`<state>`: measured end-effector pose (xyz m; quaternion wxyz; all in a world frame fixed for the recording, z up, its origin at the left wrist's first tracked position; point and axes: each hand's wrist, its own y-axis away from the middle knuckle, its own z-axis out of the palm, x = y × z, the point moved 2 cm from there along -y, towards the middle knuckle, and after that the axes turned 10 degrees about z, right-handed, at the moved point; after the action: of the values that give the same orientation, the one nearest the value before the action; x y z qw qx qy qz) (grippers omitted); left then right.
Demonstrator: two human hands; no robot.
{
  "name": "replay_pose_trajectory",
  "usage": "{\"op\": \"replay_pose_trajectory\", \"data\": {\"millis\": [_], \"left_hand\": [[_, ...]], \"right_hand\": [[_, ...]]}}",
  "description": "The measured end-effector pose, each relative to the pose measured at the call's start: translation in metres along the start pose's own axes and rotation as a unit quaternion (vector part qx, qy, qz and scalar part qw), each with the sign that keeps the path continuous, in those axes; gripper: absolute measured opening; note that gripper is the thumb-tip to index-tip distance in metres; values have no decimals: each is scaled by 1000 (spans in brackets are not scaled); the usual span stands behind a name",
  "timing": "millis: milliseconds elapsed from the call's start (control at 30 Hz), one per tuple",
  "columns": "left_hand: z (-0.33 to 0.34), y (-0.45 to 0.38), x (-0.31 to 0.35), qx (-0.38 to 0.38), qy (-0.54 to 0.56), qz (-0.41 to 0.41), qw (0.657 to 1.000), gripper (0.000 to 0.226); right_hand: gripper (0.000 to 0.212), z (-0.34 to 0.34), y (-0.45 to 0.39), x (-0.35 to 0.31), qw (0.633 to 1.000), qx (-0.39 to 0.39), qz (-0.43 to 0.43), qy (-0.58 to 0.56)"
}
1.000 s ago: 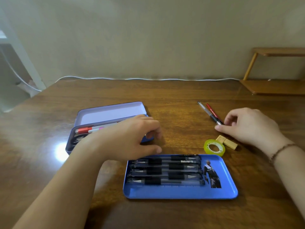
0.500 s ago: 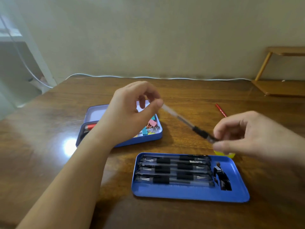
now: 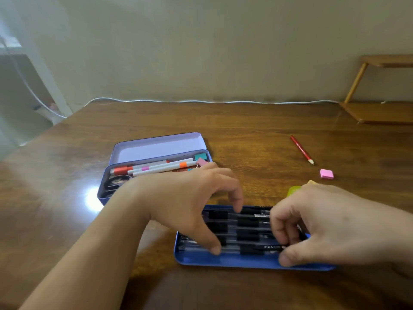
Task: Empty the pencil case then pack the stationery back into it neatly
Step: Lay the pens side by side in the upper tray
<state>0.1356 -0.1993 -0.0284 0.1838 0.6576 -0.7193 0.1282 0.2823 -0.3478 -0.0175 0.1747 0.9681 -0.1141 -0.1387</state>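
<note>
A blue tray near the table's front edge holds several black-and-clear pens side by side. My right hand pinches the right end of the frontmost pen, which lies in the tray. Over the tray's left half arches my left hand with fingers spread and the thumb touching that pen. Behind it stands the open blue pencil case with its lid back, holding white markers and coloured clips.
A red pencil and a pink eraser lie on the wooden table to the right. A yellow tape roll shows behind my right hand. A wooden shelf stands at the back right, and a white cable runs along the wall.
My right hand picked up a pen beside the red pencil, both hands carried it over, and it now lies at the front of the blue tray. The view moved closer.
</note>
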Motion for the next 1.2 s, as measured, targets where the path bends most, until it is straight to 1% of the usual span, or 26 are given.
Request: {"op": "replay_pose_trajectory", "data": {"millis": [100,300,367,433,467,500,533,567,600,633,667,700,733,767,800,867,967,1033,1100,1133,1167,1200], "left_hand": [[2,-1,-1,-20,-16,-19,999,57],[2,0,-2,-25,-11,-37,999,56],[2,1,-2,-28,-11,-38,999,56],[1,2,-2,-21,-7,-33,999,52],[0,1,-2,-7,-9,-27,1000,48],[-1,1,-3,12,-16,-18,1000,42],[-1,-1,-3,33,-26,-9,999,36],[-1,-2,-5,55,-35,-3,998,30],[-1,-3,-8,76,-45,-3,996,26],[-1,-4,-10,95,-55,-7,994,22],[-1,-4,-13,110,-64,-13,992,19],[-1,-4,-15,120,-71,-17,990,16],[-1,-4,-17,129,-78,-20,988,14],[-2,-4,-18,136,-82,-21,987,13],[-2,-4,-18,143,-85,-21,986,13],[-3,-3,-18,145,-81,-21,986,17],[-3,-2,-16,117,-52,-16,992,25],[-2,-3,-16,119,-52,-14,991,23],[-4,-2,-19,158,-82,-18,984,16],[-5,-1,-22,182,-103,-29,978,13],[-7,1,-26,204,-123,-43,970,12],[-9,3,-30,226,-136,-57,963,10]], "right_hand": [[28,0,-1,1,1000,-1,-4,3],[22,0,-3,3,1000,-13,-7,-20],[23,-2,-2,5,999,-26,-11,-27],[26,-8,0,10,997,-31,-8,-73],[26,-13,-2,16,993,-5,3,-118],[25,-18,-6,27,985,53,19,-162],[23,-22,-12,43,971,136,47,-189],[19,-25,-20,61,953,225,84,-185],[15,-26,-27,77,934,298,127,-153],[14,-25,-34,89,922,331,164,-113],[22,-22,-41,98,922,327,188,-85],[34,-17,-47,102,929,297,205,-80],[39,-13,-51,105,935,267,219,-87],[38,-11,-55,106,936,252,232,-80],[36,-9,-58,106,935,257,236,-67],[29,-8,-63,105,920,296,251,-56],[14,-10,-68,105,889,356,275,-88],[13,-12,-68,103,880,391,251,-99],[10,-16,-57,89,875,427,181,-137],[9,-17,-48,78,880,425,133,-163],[11,-17,-38,64,891,401,81,-199],[12,-15,-28,49,902,354,23,-245]]}}
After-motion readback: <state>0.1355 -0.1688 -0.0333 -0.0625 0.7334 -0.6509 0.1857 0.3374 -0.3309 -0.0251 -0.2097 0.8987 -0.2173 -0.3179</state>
